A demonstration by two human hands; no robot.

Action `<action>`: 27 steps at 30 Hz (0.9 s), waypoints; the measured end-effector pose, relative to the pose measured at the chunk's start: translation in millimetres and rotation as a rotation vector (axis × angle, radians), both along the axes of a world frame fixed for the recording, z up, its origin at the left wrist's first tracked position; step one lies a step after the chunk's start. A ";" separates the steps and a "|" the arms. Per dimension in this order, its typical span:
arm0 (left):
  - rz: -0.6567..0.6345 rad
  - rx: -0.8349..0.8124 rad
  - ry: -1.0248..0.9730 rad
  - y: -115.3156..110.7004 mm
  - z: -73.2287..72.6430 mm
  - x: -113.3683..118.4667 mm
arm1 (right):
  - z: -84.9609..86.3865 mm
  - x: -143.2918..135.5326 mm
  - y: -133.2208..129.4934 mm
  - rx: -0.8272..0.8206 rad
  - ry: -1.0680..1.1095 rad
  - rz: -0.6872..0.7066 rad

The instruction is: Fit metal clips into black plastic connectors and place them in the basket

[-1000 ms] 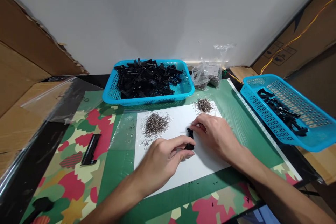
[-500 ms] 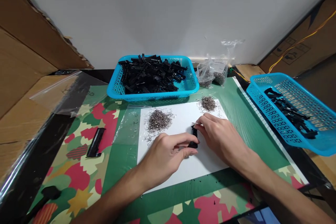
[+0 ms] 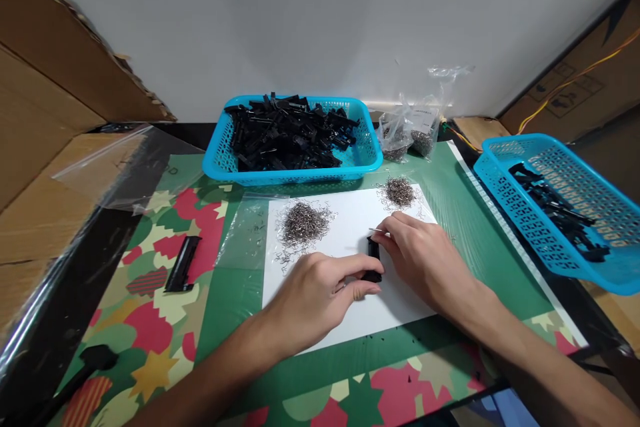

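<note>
black part (image 3: 373, 250), one, narrow: held over the white sheet (image 3: 350, 213), midway between the left and right edges of the desk (image 3: 225, 360), its long side running roughly from the near edge toward the far edge. whether it is touching the sheet cannot be told.

left hand (image 3: 325, 300): the near end of the black part is pinched between its fingers.

right hand (image 3: 425, 253): a thin metal piece (image 3: 375, 230) is pinched in its fingertips, at the far end of the black part; contact between the two cannot be told.

left pile (image 3: 303, 222), small bent metal pieces: heaped on the sheet's far left corner, strays scattered around it.

right pile (image 3: 399, 192), similar pieces, smaller: heaped at the sheet's far right corner.

full basket (image 3: 300, 179), blue, perforated: set along the far edge of the desk, heaped with black parts.

clear bags (image 3: 407, 137), two, with small dark pieces inside: stood just beside that basket, on its right.

second basket (image 3: 520, 233), blue: placed at the right edge, tilted in view, more loosely filled with black parts.

loose part (image 3: 183, 263), black: laid on the patterned covering toward the left edge.

dark tool (image 3: 97, 358), blunt-headed: laid at the near left corner.
</note>
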State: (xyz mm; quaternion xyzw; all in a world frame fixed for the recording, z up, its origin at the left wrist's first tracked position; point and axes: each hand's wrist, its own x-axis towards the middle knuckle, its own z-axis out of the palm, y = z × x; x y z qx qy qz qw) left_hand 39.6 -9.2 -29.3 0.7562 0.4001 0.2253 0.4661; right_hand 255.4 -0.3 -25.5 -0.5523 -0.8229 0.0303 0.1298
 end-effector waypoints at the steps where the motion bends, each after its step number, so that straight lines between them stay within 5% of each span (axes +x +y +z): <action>1: 0.007 -0.022 -0.004 -0.2 -1.0 -0.2 | -1.5 -0.2 0.7 0.010 0.013 -0.013; 8: 0.056 -0.246 -0.115 1.1 -2.1 -0.2 | -9.5 -2.8 3.4 0.042 0.082 -0.071; 15: 0.077 -0.319 -0.078 2.4 2.7 0.2 | 0.6 -4.9 7.6 -0.195 0.301 -0.145; 21: 0.066 -0.303 -0.059 5.6 4.2 -1.9 | 9.8 4.9 19.0 -0.340 0.539 -0.010; 27: 0.098 -0.225 -0.007 10.6 4.1 -3.3 | 17.4 15.1 25.1 -0.313 0.500 0.068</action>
